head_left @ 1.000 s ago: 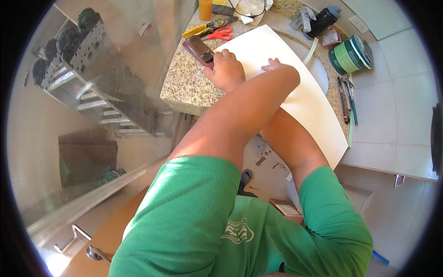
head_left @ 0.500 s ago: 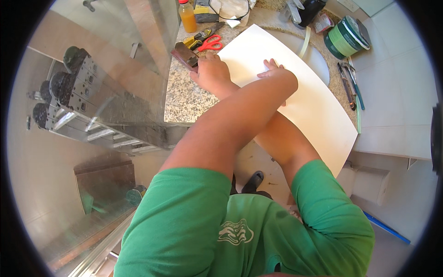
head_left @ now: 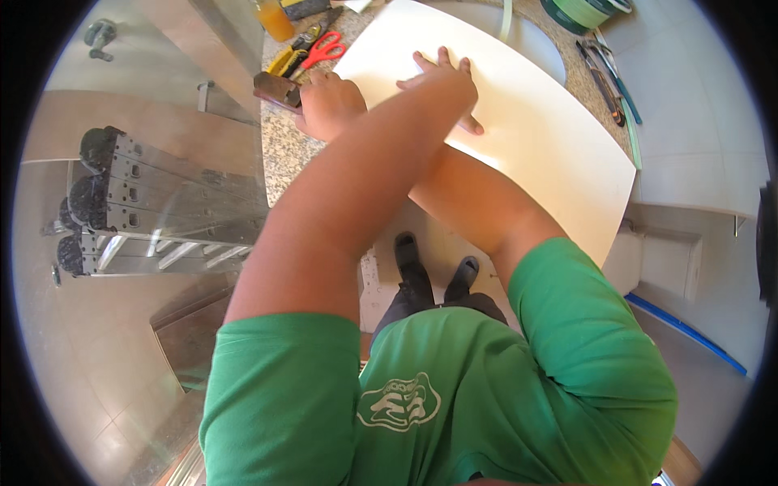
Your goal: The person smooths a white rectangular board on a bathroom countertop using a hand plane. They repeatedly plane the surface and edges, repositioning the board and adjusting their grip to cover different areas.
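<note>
My arms are crossed, the left over the right. My left hand (head_left: 444, 87) presses on a white board (head_left: 535, 121) with its fingers spread. Reaching beneath it to the left, my right hand (head_left: 331, 107) is closed around a dark brown hand plane (head_left: 277, 91) at the board's left edge. The plane's front end sticks out past my fingers; its sole is hidden. The board lies on a speckled granite counter (head_left: 285, 146), partly over a white basin (head_left: 531, 44), and juts past the counter's front edge.
Red-handled scissors (head_left: 327, 47) and a yellow-and-black tool (head_left: 285, 61) lie beyond the plane, near an orange bottle (head_left: 274, 20). Pliers (head_left: 604, 85) rest at the right, below a green tub (head_left: 577, 12). Behind glass at left lies a folded ladder (head_left: 154, 194).
My view has tilted down, so the counter sits higher and further left. My left hand's fingers show more widely spread on the board. My right hand keeps hold of the hand plane.
</note>
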Demonstrator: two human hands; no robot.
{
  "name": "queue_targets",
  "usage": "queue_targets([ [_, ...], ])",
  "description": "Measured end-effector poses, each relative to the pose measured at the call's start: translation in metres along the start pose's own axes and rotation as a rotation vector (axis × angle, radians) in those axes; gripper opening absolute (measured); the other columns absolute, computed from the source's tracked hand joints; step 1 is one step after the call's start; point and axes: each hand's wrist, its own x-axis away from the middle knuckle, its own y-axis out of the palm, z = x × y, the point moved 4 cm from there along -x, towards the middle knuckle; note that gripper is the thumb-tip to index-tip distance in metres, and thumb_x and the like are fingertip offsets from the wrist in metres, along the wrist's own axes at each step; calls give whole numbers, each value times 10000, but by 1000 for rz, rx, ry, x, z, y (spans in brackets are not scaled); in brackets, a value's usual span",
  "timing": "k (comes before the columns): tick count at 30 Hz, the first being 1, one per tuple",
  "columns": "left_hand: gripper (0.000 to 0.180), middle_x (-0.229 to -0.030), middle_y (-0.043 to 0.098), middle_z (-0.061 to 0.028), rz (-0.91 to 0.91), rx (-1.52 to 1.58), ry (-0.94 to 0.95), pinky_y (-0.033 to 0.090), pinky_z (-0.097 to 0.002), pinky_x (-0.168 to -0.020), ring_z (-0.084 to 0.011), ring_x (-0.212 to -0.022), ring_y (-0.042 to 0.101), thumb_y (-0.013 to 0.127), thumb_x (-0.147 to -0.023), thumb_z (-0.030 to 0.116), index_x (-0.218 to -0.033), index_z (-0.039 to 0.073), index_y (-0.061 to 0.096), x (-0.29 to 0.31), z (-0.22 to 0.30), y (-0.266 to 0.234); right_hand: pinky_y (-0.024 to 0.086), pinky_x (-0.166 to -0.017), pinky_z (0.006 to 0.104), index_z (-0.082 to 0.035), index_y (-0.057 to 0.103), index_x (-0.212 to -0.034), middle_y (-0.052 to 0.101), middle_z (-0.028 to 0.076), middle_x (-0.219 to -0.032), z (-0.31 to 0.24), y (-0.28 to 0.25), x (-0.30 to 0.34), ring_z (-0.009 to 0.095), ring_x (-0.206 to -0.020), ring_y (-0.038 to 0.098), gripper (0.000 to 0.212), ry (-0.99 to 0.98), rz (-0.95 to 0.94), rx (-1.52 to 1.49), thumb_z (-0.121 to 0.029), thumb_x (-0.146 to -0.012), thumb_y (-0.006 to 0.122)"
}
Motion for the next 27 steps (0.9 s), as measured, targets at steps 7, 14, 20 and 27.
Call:
queue_targets([
  [7, 1490, -1723, -131, -182, -9, -43, -51, 354, -734, -1132, -583, -1534, 11, 777, -640, 835, -1650, 259, -154, -20, 2, 7, 550, -907, 433, -17, 750, -1031, 650, 142, -1171, 7, -11, 12, 306, -1096, 650, 296, -67, -42, -40, -262, -864, 767],
  [14, 1478, -1716, -6, -247, 1, -140, -9, 276, -741, -1160, -522, -1562, 4, 713, -677, 873, -1652, 159, -139, -9, 3, 3, 549, -907, 426, -8, 751, -1031, 643, 143, -1162, 7, -9, 13, 297, -1118, 638, 278, 10, -59, -36, -237, -874, 741],
  [20, 1481, -1660, 187, -339, 6, -246, 77, 157, -734, -1197, -435, -1593, -24, 626, -715, 917, -1638, 13, -98, 0, 5, -2, 577, -862, 426, 35, 695, -1118, 665, 196, -1091, 11, -31, 27, 332, -1096, 669, 392, -71, -129, 5, -270, -873, 721],
  [27, 1577, -1605, 168, -440, 67, -273, 76, 233, -661, -1206, -571, -1508, 222, 666, -608, 955, -1643, 29, -80, -16, -1, 6, 559, -869, 393, -1, 679, -1186, 655, 157, -1201, 38, -30, 79, 268, -1122, 646, 381, 10, -221, -1016, -286, -934, 668],
])
